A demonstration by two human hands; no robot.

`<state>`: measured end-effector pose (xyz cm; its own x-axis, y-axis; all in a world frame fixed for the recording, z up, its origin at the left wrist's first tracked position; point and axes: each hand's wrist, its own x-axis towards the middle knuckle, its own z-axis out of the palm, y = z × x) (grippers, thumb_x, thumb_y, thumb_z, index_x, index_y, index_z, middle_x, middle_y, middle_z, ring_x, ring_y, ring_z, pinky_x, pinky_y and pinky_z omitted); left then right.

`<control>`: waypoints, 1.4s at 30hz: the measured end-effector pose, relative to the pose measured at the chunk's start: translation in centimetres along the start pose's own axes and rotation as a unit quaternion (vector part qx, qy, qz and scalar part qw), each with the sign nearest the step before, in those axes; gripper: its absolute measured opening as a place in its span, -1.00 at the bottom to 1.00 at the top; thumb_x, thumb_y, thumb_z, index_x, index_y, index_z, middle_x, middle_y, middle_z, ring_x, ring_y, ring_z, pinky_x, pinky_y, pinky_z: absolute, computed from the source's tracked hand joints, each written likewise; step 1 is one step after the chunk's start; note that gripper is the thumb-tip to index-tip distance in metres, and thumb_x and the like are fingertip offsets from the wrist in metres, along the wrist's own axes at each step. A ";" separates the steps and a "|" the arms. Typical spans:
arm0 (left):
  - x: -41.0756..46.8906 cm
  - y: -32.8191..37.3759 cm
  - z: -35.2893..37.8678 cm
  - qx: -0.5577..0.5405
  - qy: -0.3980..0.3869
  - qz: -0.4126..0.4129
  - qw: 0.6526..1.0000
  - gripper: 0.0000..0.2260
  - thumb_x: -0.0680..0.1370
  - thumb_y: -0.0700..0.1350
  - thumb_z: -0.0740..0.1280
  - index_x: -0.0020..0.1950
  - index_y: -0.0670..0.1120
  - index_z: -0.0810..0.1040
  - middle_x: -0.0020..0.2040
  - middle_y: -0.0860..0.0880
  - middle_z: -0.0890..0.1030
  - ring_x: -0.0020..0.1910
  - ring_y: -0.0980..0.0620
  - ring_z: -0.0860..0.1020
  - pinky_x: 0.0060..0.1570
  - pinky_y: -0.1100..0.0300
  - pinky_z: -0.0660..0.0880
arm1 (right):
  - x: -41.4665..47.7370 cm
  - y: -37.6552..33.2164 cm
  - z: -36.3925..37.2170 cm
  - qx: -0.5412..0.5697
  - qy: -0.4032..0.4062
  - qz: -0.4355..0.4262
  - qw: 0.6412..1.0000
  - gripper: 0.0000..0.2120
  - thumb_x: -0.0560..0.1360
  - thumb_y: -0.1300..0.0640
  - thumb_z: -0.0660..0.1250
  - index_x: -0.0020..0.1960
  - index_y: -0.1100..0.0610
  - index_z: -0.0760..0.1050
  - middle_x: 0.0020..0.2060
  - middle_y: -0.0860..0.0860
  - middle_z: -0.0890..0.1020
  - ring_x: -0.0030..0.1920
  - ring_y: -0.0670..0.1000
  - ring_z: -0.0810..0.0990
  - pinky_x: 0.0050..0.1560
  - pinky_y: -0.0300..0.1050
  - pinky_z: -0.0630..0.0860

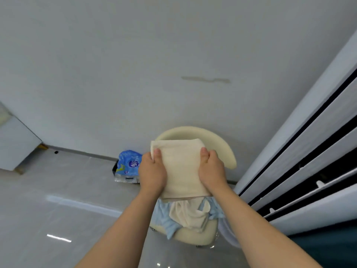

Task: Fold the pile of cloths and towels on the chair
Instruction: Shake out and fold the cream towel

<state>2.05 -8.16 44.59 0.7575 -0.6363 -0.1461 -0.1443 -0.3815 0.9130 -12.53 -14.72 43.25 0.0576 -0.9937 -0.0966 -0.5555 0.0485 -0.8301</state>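
I hold a cream towel up in front of me, above the cream chair. My left hand grips its left edge with the thumb on the front. My right hand grips its right edge the same way. The towel hangs doubled over, its fold at the top and its lower hem at about wrist height. Below it, on the chair seat, lies a pile with a light blue cloth and a crumpled cream cloth on top of it. The chair's curved backrest shows behind the towel.
A blue plastic package sits on the glossy tiled floor to the left of the chair, against the white wall. White cabinet panels with dark gaps run along the right side. A white board leans at the far left.
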 end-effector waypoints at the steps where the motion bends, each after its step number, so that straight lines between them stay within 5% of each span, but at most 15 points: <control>1: 0.2 0.9 -1.2 -0.007 0.002 -0.004 1.000 -0.64 0.67 0.12 0.12 -0.18 -0.10 0.37 -0.21 -0.03 0.50 -0.16 -0.08 0.46 -0.16 0.07 0.31 | -0.3 -1.5 0.0 0.007 0.004 -0.006 1.000 -0.59 0.67 -0.16 -0.01 -0.06 0.13 0.38 -0.20 0.00 0.53 -0.19 0.03 0.50 -0.26 -0.06 0.31; 3: 0.8 2.3 -3.6 -0.009 -0.002 -0.004 1.000 -0.64 0.67 0.11 0.12 -0.15 -0.14 0.39 -0.21 -0.04 0.49 -0.20 -0.07 0.45 -0.22 0.06 0.31 | -0.9 -4.1 0.2 0.020 0.005 -0.010 1.000 -0.61 0.68 -0.14 0.01 -0.06 0.14 0.39 -0.21 -0.03 0.51 -0.22 -0.06 0.47 -0.27 -0.07 0.29; 8: 4.8 3.2 -10.2 0.009 -0.112 -0.010 0.994 -0.64 0.66 0.11 0.16 0.03 -0.19 0.51 -0.08 -0.09 0.59 -0.16 -0.02 0.53 -0.21 0.11 0.43 | -1.8 -8.6 3.0 0.016 -0.019 0.004 1.000 -0.51 0.66 -0.20 0.00 0.00 0.17 0.49 -0.14 0.02 0.58 -0.07 0.09 0.55 -0.09 -0.06 0.37; 12: 8.2 3.0 -16.3 -0.081 -0.249 -0.103 0.960 -0.80 0.64 -0.14 0.27 0.13 -0.24 0.57 0.04 -0.22 0.68 -0.02 -0.15 0.65 0.00 -0.03 0.59 | -2.5 -10.7 5.8 0.063 -0.116 0.052 0.990 -0.39 0.59 -0.30 0.12 -0.01 0.24 0.61 -0.09 0.11 0.71 -0.01 0.13 0.67 0.03 0.06 0.58; 16: 10.8 2.2 -22.3 -0.109 -0.287 -0.171 0.936 -0.79 0.57 -0.35 0.26 0.18 -0.33 0.55 0.07 -0.27 0.68 0.07 -0.24 0.66 0.06 -0.09 0.61 | -3.5 -13.3 8.7 0.162 -0.233 0.119 0.951 -0.59 0.59 -0.12 0.31 0.11 0.24 0.61 0.00 0.09 0.73 0.09 0.12 0.69 0.21 0.13 0.57; 23: 15.4 -0.4 -31.0 -0.025 -0.248 -0.119 0.961 -0.84 0.53 -0.30 0.34 0.08 -0.18 0.63 -0.04 -0.09 0.69 -0.16 -0.03 0.61 -0.23 0.18 0.51 | -5.2 -18.9 15.0 0.164 -0.359 0.124 0.910 -0.80 0.57 0.15 0.38 0.15 0.22 0.61 0.04 0.11 0.72 0.04 0.09 0.69 0.10 0.06 0.60; 27: 18.7 -3.4 -36.4 -0.015 -0.229 -0.120 0.966 -0.80 0.50 -0.31 0.36 0.10 -0.14 0.60 -0.10 -0.08 0.59 -0.39 0.06 0.41 -0.42 0.25 0.29 | -5.2 -22.7 21.1 0.107 -0.358 0.079 0.924 -0.84 0.51 0.22 0.45 0.08 0.19 0.64 -0.03 0.05 0.72 -0.09 -0.03 0.66 -0.15 -0.21 0.55; 30: 22.1 -5.7 -40.8 -0.050 -0.222 -0.160 0.960 -0.77 0.55 -0.30 0.31 0.19 -0.11 0.55 0.00 -0.14 0.61 -0.41 0.00 0.55 -0.49 0.22 0.33 | -5.0 -25.5 26.9 0.047 -0.352 0.034 0.934 -0.86 0.47 0.18 0.49 0.02 0.15 0.67 -0.17 -0.07 0.70 -0.25 -0.21 0.61 -0.33 -0.40 0.44; 33: 26.4 -7.9 -45.0 -0.147 -0.217 -0.234 0.936 -0.74 0.62 -0.31 0.24 0.25 -0.06 0.51 0.17 -0.15 0.60 -0.12 -0.20 0.71 -0.31 0.09 0.63 | -4.1 -28.0 34.2 0.027 -0.375 0.034 0.926 -0.78 0.44 0.11 0.53 0.00 0.22 0.67 -0.26 0.05 0.59 -0.46 -0.08 0.44 -0.46 -0.24 0.30; 36: 31.9 -9.8 -49.8 -0.225 -0.200 -0.303 0.904 -0.67 0.61 -0.39 0.14 0.29 -0.13 0.49 0.25 -0.26 0.51 -0.01 -0.36 0.66 -0.09 -0.11 0.66 | -3.0 -31.1 41.8 0.028 -0.394 0.049 0.917 -0.76 0.47 0.12 0.50 0.04 0.26 0.62 -0.36 0.10 0.43 -0.55 -0.06 0.26 -0.54 -0.26 0.14; 38: 35.9 -10.8 -53.2 -0.267 -0.174 -0.335 0.887 -0.59 0.53 -0.44 0.04 0.30 -0.22 0.47 0.26 -0.31 0.49 0.01 -0.43 0.63 -0.05 -0.20 0.63 | -2.7 -33.8 46.5 0.047 -0.411 0.043 0.909 -0.82 0.50 0.19 0.46 0.06 0.26 0.60 -0.35 0.10 0.55 -0.58 -0.04 0.44 -0.58 -0.26 0.21; 42: 44.2 -11.7 -60.5 -0.362 -0.102 -0.348 0.859 -0.60 0.50 -0.40 0.07 0.31 -0.32 0.44 0.30 -0.32 0.47 0.05 -0.48 0.60 -0.01 -0.26 0.61 | -2.5 -40.6 55.3 0.135 -0.421 0.060 0.895 -0.85 0.52 0.36 0.37 0.09 0.30 0.54 -0.08 0.17 0.67 -0.25 0.20 0.72 -0.46 -0.14 0.55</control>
<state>75.71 8.70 50.48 0.3614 -0.5555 -0.7489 0.7883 -0.2470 0.5636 55.79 -8.55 46.83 0.6791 -0.5563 -0.4790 -0.3857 0.2848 -0.8776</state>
